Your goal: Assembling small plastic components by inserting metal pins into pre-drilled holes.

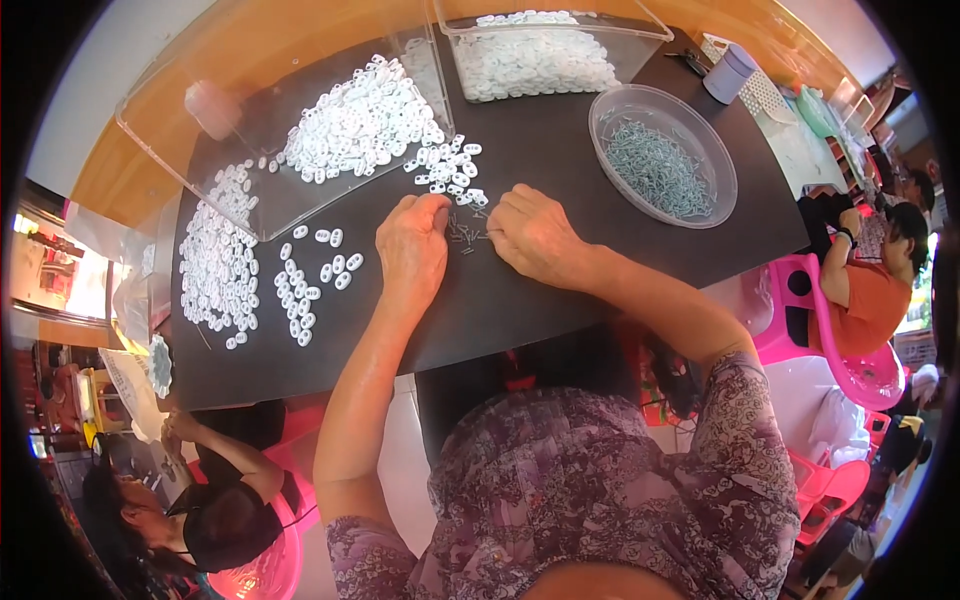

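My left hand (413, 240) and my right hand (537, 233) are above the dark table, a short gap apart. The fingers of both are curled into a pinch, and whatever they hold is hidden. Between them lie several thin metal pins or screws (466, 233). Just beyond is a small pile of white oval plastic pieces (447, 165) with dark marks or holes. To the left of my left hand, more such ovals (297, 287) lie loose in a cluster.
A clear bin (340, 190) on its side spills white ovals (360, 120); another heap (218, 265) lies left. A second bin (640, 35) stands behind. Right are a round tub (722, 205) of metal pins and a lavender-lidded container (730, 75). People sit at both sides.
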Motion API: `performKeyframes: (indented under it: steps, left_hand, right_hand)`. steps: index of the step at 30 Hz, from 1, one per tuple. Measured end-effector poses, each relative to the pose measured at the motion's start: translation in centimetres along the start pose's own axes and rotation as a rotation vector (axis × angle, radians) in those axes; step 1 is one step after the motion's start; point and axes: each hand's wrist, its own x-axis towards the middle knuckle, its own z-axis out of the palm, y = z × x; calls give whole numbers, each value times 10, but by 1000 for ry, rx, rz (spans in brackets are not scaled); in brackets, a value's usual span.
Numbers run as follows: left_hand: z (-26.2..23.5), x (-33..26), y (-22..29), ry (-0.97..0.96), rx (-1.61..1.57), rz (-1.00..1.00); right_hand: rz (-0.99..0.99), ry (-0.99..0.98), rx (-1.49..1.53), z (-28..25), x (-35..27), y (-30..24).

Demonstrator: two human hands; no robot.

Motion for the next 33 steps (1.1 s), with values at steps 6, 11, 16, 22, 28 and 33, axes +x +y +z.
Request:
performKeyframes:
  steps: [6,11,16,22,28,33]
  left_hand:
    - [12,13,6,5,192,166]
    - [25,24,4,-67,344,239]
    - [28,33,13,-179,443,258]
    - [26,39,15,-200,454,234]
    - [16,26,10,-70,146,187]
    - [-9,-7,15,-68,-381,-202]
  right_hand:
    - [167,12,102,0,-6,-2]
    - [251,50,148,0,-5,-2]
    - [245,81,146,1,-7,1]
    - [307,43,178,-2,-6,-1]
    - [395,9,278,-10,-5,-4]
    - [502,-29,454,-14,-7,-5]
